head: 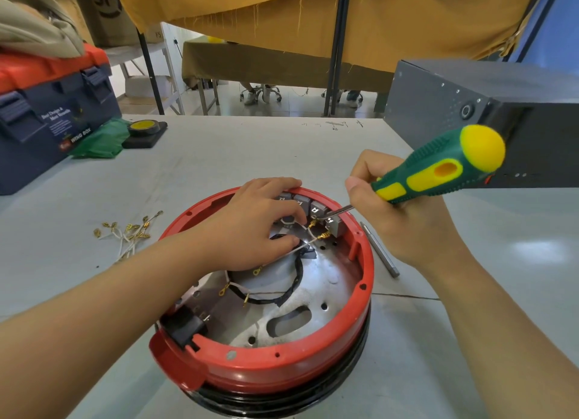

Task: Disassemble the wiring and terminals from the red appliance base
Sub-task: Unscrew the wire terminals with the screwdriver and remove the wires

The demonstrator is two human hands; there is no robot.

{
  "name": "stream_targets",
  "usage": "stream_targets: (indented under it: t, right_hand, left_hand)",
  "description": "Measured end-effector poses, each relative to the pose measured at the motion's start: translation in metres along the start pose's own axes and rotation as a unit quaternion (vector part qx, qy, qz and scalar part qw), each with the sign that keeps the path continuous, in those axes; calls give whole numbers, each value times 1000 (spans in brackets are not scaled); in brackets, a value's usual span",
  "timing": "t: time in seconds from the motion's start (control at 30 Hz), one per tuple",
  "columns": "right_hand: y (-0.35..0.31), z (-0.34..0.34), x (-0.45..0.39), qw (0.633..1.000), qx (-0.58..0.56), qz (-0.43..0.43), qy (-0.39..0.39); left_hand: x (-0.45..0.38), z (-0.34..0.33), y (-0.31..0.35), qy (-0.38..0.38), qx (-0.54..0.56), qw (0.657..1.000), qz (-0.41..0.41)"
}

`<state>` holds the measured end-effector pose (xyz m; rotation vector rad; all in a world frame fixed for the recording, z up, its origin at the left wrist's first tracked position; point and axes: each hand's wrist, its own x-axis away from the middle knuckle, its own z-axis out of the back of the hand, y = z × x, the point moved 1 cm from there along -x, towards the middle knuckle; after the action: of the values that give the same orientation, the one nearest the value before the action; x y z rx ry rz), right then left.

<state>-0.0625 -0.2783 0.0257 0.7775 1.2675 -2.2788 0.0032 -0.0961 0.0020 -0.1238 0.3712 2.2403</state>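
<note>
The red appliance base lies upside down on the table, its metal plate and wiring exposed. My left hand reaches inside and pinches a thin white wire that ends in a brass terminal at the grey switch blocks on the far rim. My right hand grips a green and yellow screwdriver; its blade tip touches the terminals by the rightmost blocks. A black sleeved cable loops across the plate. Loose ring terminals lie inside.
A pile of removed white wires with brass terminals lies left of the base. A metal rod lies to its right. A grey metal box stands at the back right, a blue and red toolbox, green bag and tape roll at the back left.
</note>
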Motion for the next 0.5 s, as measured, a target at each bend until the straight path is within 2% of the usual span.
stream_targets:
  t: [0.17, 0.5]
  right_hand:
    - [0, 1, 0, 999, 16, 7, -32]
    - [7, -8, -3, 996, -10, -53, 76]
  left_hand:
    - [-1, -1, 0, 4, -13, 1000, -5]
    - [-2, 0, 0, -3, -18, 1000, 6]
